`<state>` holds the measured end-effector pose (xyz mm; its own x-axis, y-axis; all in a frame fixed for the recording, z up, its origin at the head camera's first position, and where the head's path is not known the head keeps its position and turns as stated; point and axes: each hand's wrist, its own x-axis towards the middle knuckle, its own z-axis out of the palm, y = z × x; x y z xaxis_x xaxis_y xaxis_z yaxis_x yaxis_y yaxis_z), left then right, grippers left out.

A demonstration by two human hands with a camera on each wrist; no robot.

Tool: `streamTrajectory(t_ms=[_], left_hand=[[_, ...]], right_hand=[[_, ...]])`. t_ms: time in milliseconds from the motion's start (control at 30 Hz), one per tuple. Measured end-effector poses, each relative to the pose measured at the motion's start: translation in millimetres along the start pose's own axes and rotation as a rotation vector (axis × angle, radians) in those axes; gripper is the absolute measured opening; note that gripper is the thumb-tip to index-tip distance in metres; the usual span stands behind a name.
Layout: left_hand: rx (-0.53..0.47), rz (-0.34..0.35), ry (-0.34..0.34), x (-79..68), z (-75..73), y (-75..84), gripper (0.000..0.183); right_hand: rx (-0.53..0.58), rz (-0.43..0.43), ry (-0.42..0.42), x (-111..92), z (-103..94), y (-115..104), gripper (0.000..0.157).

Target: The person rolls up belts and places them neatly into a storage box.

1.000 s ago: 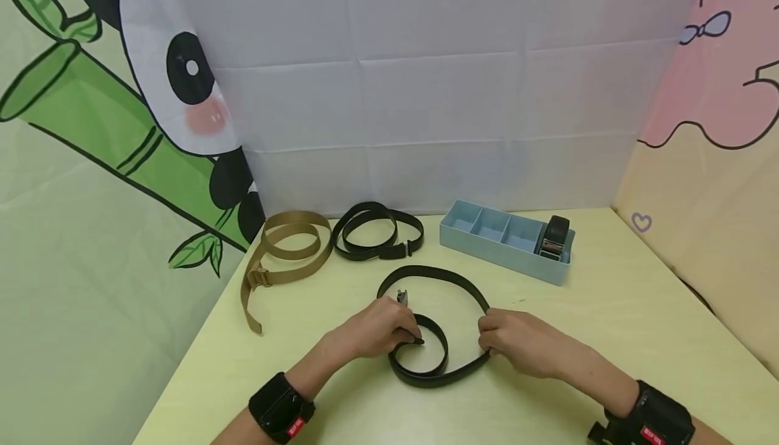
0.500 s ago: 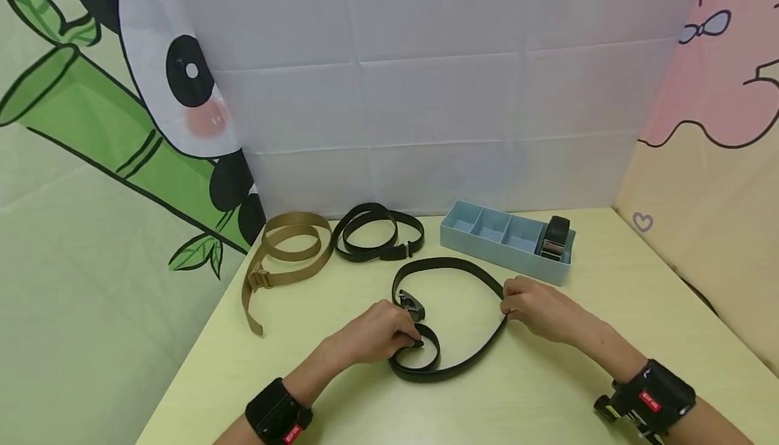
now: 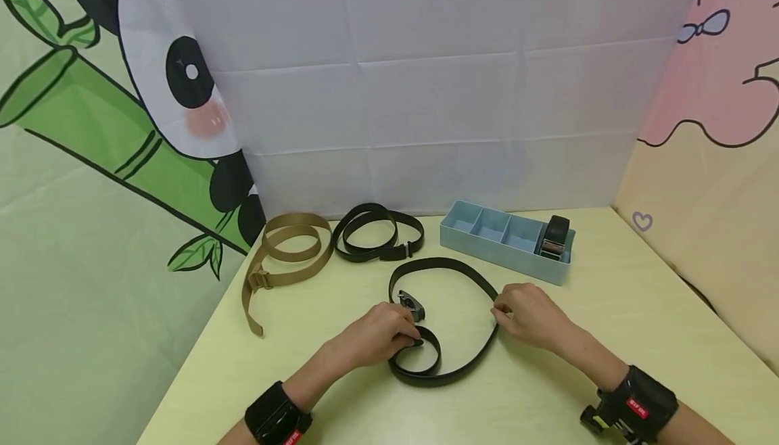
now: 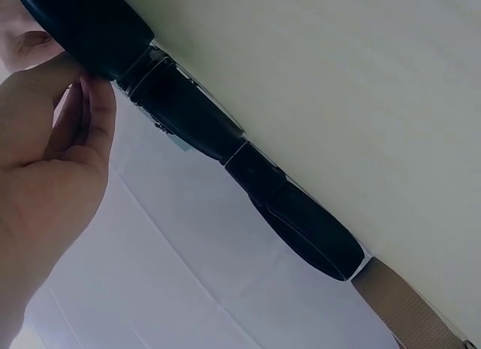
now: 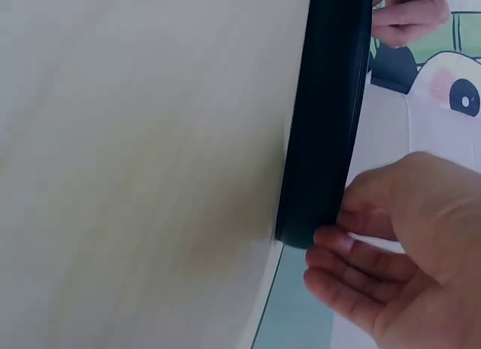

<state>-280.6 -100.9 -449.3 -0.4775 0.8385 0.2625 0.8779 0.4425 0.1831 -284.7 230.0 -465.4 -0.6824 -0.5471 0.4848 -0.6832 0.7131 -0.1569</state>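
Observation:
A black belt stands on its edge on the table, one end curled into a small coil inside a larger loop. My left hand pinches the belt's inner end at the coil; the left wrist view shows this hand with its fingertips behind the dark strap. The metal buckle lies just beyond my left knuckles, within the loop. On the loop's right side, my right hand holds the strap between thumb and fingers. Close up in the right wrist view, the fingertips meet the strap's edge.
A tan webbing belt lies loosely coiled at the back left. Beside it is another coiled black belt. A blue compartment box stands at the back right, with a rolled black belt in its rightmost compartment. A white cloth backdrop rises behind.
My right hand moved right and away from me, widening the loop, then came slightly back left. The buckle came into fuller view. My left hand stayed nearly still at the coil.

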Motion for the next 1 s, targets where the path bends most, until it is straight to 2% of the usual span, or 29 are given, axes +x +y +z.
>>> streamTrajectory(t_ms=[67, 167, 233, 300, 433, 567, 700, 1000], left_hand=[[-0.007, 0.005, 0.005, 0.4, 0.3, -0.1, 0.01], [-0.013, 0.013, 0.012, 1.2, 0.9, -0.9, 0.009], [-0.013, 0.016, 0.014, 1.9, 1.1, -1.4, 0.009], [-0.014, 0.018, 0.015, 2.3, 1.4, -2.0, 0.008], [-0.015, 0.016, 0.012, 2.4, 1.2, -2.0, 0.008], [-0.006, 0.02, 0.014, 2.4, 1.5, -1.5, 0.007], [-0.008, 0.031, 0.018, 2.7, 1.9, -1.6, 0.008], [-0.024, 0.019, 0.031, 0.1, 0.1, -2.8, 0.01]], right_hand=[[-0.064, 0.008, 0.007, 1.0, -0.2, -6.5, 0.013], [-0.125, -0.046, 0.009, 3.7, -1.9, -20.4, 0.014], [-0.104, -0.105, 0.011, 6.8, -2.2, -34.7, 0.012], [-0.034, -0.164, -0.004, 9.9, -1.1, -53.5, 0.009], [0.09, -0.29, -0.086, 12.4, 5.5, -94.4, 0.01], [0.033, -0.404, -0.144, 10.0, 14.3, -119.1, 0.012], [-0.028, -0.438, -0.149, 2.7, 14.7, -118.5, 0.012], [0.001, -0.398, -0.209, -19.9, -6.1, -80.4, 0.018]])
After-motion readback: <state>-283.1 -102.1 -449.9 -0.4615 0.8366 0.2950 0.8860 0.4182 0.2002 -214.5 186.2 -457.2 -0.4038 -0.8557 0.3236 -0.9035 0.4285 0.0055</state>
